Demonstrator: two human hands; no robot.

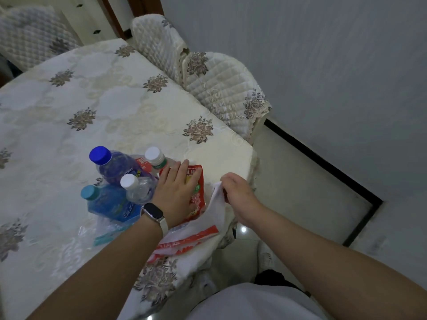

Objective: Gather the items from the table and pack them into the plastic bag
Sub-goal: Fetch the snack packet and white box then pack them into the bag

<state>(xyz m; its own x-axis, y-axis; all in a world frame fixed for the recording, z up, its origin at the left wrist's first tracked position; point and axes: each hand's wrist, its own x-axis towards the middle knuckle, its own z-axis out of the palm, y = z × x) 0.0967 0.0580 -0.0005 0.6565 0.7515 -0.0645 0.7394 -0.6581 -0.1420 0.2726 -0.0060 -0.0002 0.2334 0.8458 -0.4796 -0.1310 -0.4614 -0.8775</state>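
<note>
A white plastic bag (203, 229) with red print lies at the table's near right corner. My right hand (238, 192) pinches its upper edge and lifts it. My left hand (175, 190) lies flat with straight fingers on a red snack packet (197, 195) beside the bag's mouth. Just left of that hand stand several bottles: one with a dark blue cap (115, 165), one with a white cap and green band (157, 159), a small clear one with a white cap (138, 188), and a blue one with a teal cap (106, 202).
The table (92, 100) wears a cream cloth with flower patterns. Two quilted chairs (221, 84) stand at its far right edge, another chair (32, 42) at the far left. A tiled floor (300, 185) and grey wall lie to the right.
</note>
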